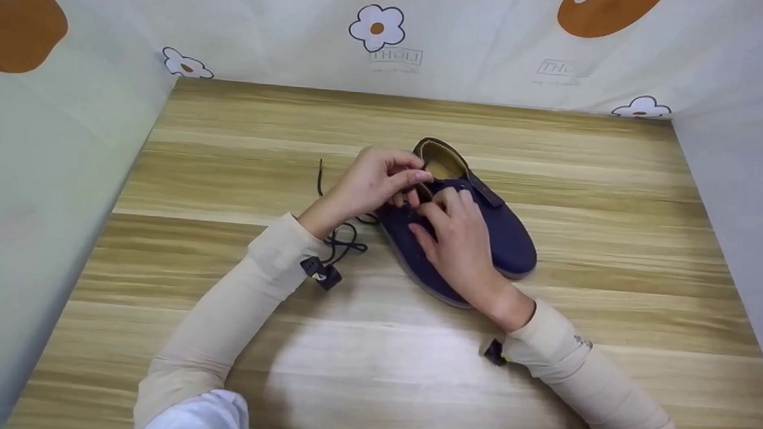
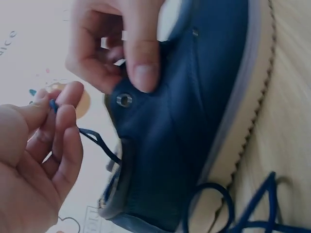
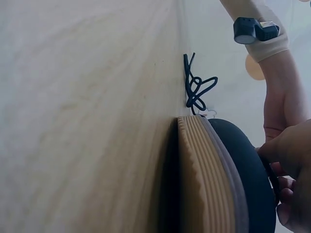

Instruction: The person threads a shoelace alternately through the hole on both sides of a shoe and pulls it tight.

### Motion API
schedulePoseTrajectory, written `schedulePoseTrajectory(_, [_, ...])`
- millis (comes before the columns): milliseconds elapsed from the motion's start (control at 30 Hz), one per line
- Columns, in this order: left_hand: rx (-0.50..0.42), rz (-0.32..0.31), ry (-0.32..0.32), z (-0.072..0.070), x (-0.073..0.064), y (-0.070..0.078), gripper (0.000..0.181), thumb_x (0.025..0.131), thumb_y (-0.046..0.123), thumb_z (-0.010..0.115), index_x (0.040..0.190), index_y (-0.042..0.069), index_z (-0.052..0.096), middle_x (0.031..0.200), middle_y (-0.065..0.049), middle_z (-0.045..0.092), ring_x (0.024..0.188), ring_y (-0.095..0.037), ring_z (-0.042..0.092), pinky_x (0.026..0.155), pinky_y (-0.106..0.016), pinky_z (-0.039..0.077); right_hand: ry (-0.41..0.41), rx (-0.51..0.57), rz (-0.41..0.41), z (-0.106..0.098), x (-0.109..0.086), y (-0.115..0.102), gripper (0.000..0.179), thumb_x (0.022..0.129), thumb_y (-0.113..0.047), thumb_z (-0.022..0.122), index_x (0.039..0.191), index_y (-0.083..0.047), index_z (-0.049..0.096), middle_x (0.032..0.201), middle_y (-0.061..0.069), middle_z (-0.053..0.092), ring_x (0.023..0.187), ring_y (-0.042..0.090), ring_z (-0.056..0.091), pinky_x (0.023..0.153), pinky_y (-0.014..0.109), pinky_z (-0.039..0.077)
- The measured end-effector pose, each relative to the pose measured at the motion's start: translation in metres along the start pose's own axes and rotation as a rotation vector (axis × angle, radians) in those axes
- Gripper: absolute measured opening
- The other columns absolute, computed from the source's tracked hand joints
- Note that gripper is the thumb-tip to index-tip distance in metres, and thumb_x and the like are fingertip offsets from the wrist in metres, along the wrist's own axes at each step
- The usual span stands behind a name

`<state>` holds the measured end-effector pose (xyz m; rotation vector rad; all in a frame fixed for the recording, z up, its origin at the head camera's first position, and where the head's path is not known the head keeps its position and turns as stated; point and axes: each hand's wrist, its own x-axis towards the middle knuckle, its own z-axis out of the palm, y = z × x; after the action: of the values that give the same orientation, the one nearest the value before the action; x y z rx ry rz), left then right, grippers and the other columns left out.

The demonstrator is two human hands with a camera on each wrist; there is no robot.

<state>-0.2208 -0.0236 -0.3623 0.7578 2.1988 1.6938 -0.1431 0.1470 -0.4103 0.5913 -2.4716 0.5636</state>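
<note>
Two dark blue shoes lie side by side on the table, the near shoe (image 1: 410,253) under both hands and the other shoe (image 1: 517,244) to its right. My left hand (image 1: 377,179) pinches a dark blue shoelace (image 2: 99,140) between thumb and fingers, beside the near shoe's opening. From there the lace runs slack into the shoe. With the thumb outside and fingers curled inside, my right hand (image 1: 460,236) grips the eyelet flap (image 2: 138,109) of that shoe. A bare metal eyelet (image 2: 124,100) shows just below the right thumb.
A loose length of lace (image 1: 349,245) lies looped on the wood-grain table (image 1: 231,146) left of the near shoe, under the left forearm. Small black cameras (image 1: 495,352) sit at both wrists. A pale printed sheet (image 1: 286,40) rises behind and at the sides.
</note>
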Motion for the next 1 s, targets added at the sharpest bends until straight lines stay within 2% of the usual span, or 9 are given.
schedulePoseTrajectory(100, [-0.035, -0.015, -0.046, 0.0006, 0.0013, -0.0018, 0.02, 0.096, 0.018, 0.063, 0.102, 0.0, 0.069, 0.068, -0.004, 0.071, 0.055, -0.01, 0.064, 0.054, -0.026, 0.056, -0.004, 0.001, -0.001, 0.0003, -0.0001, 0.0005, 0.018, 0.084, -0.021, 0.078, 0.095, -0.01, 0.067, 0.095, 0.006, 0.055, 0.085, 0.028, 0.05, 0.077, 0.038, 0.044])
schedulePoseTrajectory(233, [-0.104, -0.065, -0.074, -0.0024, 0.0013, -0.0023, 0.025, 0.092, 0.006, 0.068, 0.115, -0.002, 0.065, 0.094, -0.013, 0.075, 0.079, -0.011, 0.071, 0.075, -0.025, 0.06, -0.008, 0.012, -0.007, 0.0007, -0.0006, 0.0008, 0.018, 0.085, -0.021, 0.077, 0.096, -0.01, 0.068, 0.098, 0.006, 0.057, 0.088, 0.026, 0.051, 0.078, 0.036, 0.045])
schedulePoseTrajectory(333, [-0.108, -0.066, -0.048, -0.0035, 0.0009, -0.001, 0.028, 0.089, -0.003, 0.067, 0.117, -0.004, 0.066, 0.106, -0.019, 0.074, 0.092, -0.017, 0.074, 0.085, -0.028, 0.059, -0.005, 0.022, -0.007, 0.0003, -0.0009, 0.0014, 0.017, 0.085, -0.022, 0.077, 0.095, -0.011, 0.068, 0.097, 0.006, 0.056, 0.087, 0.026, 0.051, 0.076, 0.036, 0.045])
schedulePoseTrajectory(467, [-0.096, -0.045, 0.008, -0.0021, 0.0001, 0.0009, 0.017, 0.091, -0.004, 0.064, 0.106, -0.006, 0.071, 0.105, -0.022, 0.074, 0.091, -0.028, 0.075, 0.079, -0.033, 0.061, 0.001, 0.033, -0.004, -0.0005, -0.001, 0.002, 0.016, 0.086, -0.022, 0.077, 0.094, -0.012, 0.068, 0.095, 0.006, 0.055, 0.085, 0.026, 0.05, 0.074, 0.035, 0.044])
schedulePoseTrajectory(600, [-0.06, -0.043, 0.033, -0.0012, -0.0012, -0.0006, 0.013, 0.092, 0.0, 0.065, 0.101, -0.003, 0.074, 0.098, -0.02, 0.075, 0.08, -0.021, 0.073, 0.071, -0.029, 0.061, -0.003, 0.04, 0.0, -0.0009, -0.001, 0.0023, 0.015, 0.087, -0.021, 0.076, 0.095, -0.012, 0.069, 0.095, 0.007, 0.055, 0.085, 0.026, 0.05, 0.074, 0.035, 0.045])
schedulePoseTrajectory(700, [-0.028, -0.053, 0.022, 0.0006, -0.0009, -0.0033, 0.013, 0.091, 0.002, 0.066, 0.1, -0.003, 0.074, 0.094, -0.021, 0.075, 0.073, -0.011, 0.071, 0.069, -0.027, 0.061, -0.008, 0.032, 0.002, -0.0013, -0.0012, 0.0025, 0.015, 0.087, -0.022, 0.076, 0.096, -0.012, 0.069, 0.095, 0.006, 0.055, 0.086, 0.026, 0.05, 0.074, 0.035, 0.045])
schedulePoseTrajectory(733, [0.003, -0.051, 0.014, 0.0008, -0.0007, -0.0042, 0.013, 0.091, 0.003, 0.067, 0.1, -0.003, 0.073, 0.093, -0.02, 0.075, 0.073, -0.012, 0.071, 0.069, -0.026, 0.061, -0.009, 0.028, 0.001, -0.0014, -0.0013, 0.0026, 0.015, 0.087, -0.022, 0.075, 0.096, -0.012, 0.069, 0.095, 0.006, 0.055, 0.086, 0.025, 0.05, 0.074, 0.035, 0.045])
schedulePoseTrajectory(933, [0.178, -0.061, -0.06, -0.0012, 0.0001, -0.0064, 0.016, 0.086, 0.002, 0.073, 0.102, -0.001, 0.073, 0.1, -0.015, 0.077, 0.092, -0.022, 0.075, 0.081, -0.025, 0.059, -0.007, 0.026, -0.023, -0.0013, -0.0013, 0.0037, 0.015, 0.088, -0.023, 0.075, 0.098, -0.013, 0.07, 0.095, 0.006, 0.057, 0.086, 0.024, 0.052, 0.074, 0.034, 0.047])
schedulePoseTrajectory(1000, [0.2, -0.07, -0.072, -0.0018, -0.0006, -0.0054, 0.016, 0.086, 0.002, 0.072, 0.102, 0.0, 0.074, 0.1, -0.014, 0.077, 0.094, -0.022, 0.075, 0.082, -0.024, 0.058, -0.005, 0.036, -0.027, -0.0017, -0.0012, 0.004, 0.014, 0.087, -0.022, 0.075, 0.098, -0.013, 0.07, 0.095, 0.006, 0.057, 0.086, 0.024, 0.052, 0.073, 0.034, 0.047])
